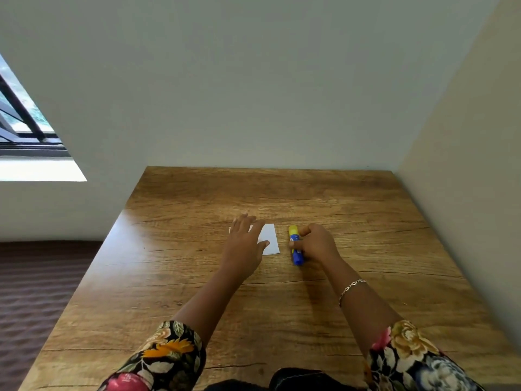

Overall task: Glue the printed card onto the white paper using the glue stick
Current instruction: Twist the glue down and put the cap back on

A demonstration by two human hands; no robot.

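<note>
A small white paper (270,240) lies flat in the middle of the wooden table (282,306). My left hand (245,241) rests on its left part with fingers spread, hiding that side. No printed card shows; it may be under the hand. Just right of the paper lies a glue stick (295,244), blue body with a yellow cap pointing away from me. My right hand (315,241) curls around it from the right, thumb and fingers touching its body while it lies on the table.
The table stands in a corner, with a pale wall behind it and another wall (465,193) along its right edge. A window (22,117) is at far left. Dark floor (36,292) lies beyond the table's left edge.
</note>
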